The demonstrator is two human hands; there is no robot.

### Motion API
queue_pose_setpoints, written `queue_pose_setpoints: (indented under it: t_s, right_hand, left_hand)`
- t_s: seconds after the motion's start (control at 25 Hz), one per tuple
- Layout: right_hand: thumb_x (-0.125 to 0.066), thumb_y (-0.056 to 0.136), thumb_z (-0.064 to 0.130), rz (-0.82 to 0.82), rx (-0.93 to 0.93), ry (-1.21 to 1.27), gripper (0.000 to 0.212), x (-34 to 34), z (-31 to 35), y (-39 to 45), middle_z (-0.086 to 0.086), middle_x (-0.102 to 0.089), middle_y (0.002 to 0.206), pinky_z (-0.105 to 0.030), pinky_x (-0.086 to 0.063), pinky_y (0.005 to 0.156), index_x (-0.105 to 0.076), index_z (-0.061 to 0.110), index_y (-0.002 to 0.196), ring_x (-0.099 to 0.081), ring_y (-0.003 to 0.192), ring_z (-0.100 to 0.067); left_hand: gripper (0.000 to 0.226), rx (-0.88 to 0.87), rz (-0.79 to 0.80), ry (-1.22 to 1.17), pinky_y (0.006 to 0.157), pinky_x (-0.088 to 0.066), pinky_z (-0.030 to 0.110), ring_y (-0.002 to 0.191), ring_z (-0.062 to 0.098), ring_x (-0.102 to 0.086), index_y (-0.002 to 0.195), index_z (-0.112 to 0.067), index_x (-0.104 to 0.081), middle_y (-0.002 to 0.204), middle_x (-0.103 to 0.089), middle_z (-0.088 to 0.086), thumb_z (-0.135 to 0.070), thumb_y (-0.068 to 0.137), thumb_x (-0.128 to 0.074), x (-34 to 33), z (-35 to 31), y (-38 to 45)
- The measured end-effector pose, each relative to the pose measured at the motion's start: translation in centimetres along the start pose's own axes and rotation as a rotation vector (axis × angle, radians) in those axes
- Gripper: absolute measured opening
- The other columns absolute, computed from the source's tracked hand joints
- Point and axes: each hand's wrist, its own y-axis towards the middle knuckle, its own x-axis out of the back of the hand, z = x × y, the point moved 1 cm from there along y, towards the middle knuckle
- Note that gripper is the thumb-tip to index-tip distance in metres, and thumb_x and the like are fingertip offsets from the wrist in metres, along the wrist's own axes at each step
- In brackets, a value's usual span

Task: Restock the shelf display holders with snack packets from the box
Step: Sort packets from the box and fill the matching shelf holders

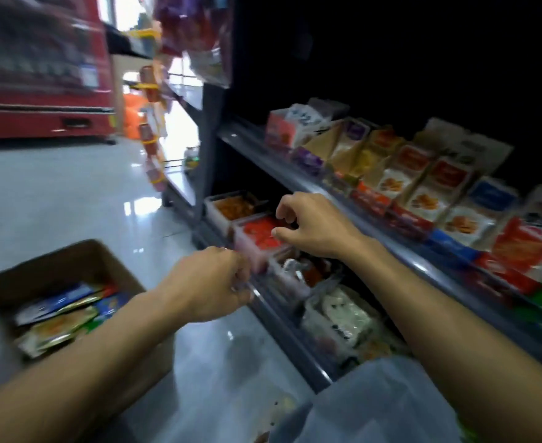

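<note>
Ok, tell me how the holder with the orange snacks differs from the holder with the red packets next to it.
The orange-snack holder sits farther along the lower shelf, untouched; the red-packet holder is nearer and has both hands at it, the right hand over its top and the left hand at its front edge. The first shows loose-looking orange pieces, the second flat red packets. Both are clear plastic holders side by side.

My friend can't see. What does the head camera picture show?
Two hands, left hand and right hand, reach over clear holders of snack packets on a low shelf. A cardboard box with more packets sits on the floor.
</note>
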Motion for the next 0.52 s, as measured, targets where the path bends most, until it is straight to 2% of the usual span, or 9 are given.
queue_pose_setpoints:
  t_s: [0.12, 0.32, 0.52]
  right_hand:
    - [-0.069, 0.081, 0.036, 0.058, 0.099, 0.045, 0.024, -4.2, 5.1, 4.1, 0.002, -0.063, 0.094, -0.040, -0.049, 0.080, -0.063, 0.017, 0.094, -0.060, 0.091, -0.021]
    - [-0.070, 0.083, 0.041, 0.186, 0.226, 0.128, 0.027, -13.3, 13.4, 10.1, 0.008, -0.057, 0.091, -0.035, -0.050, 0.079, -0.063, 0.022, 0.100, -0.060, 0.091, -0.019]
    - [-0.068, 0.086, 0.037, 0.360, 0.303, 0.203, 0.029, -22.8, 20.7, 13.4, -0.006, -0.068, 0.101, -0.037, -0.049, 0.078, -0.064, 0.015, 0.104, -0.061, 0.095, -0.025]
  left_hand:
    - [0.026, 0.138, -0.011, -0.009, 0.076, -0.048, 0.030, 0.092, 0.013, -0.055, 0.101, -0.032, -0.059, 0.094, -0.058, -0.014, -0.053, 0.085, -0.061, -0.9, 5.2, -3.8]
    - [0.021, 0.416, -0.023, -0.076, 0.074, -0.050, 0.033, 0.092, 0.017, -0.061, 0.092, -0.028, -0.062, 0.094, -0.065, -0.008, -0.047, 0.084, -0.064, -4.1, 13.5, -10.1]
    - [0.020, 0.797, -0.139, -0.271, 0.073, -0.053, 0.035, 0.083, 0.015, -0.060, 0.094, -0.029, -0.064, 0.088, -0.064, -0.008, -0.044, 0.083, -0.068, -8.4, 20.6, -15.6]
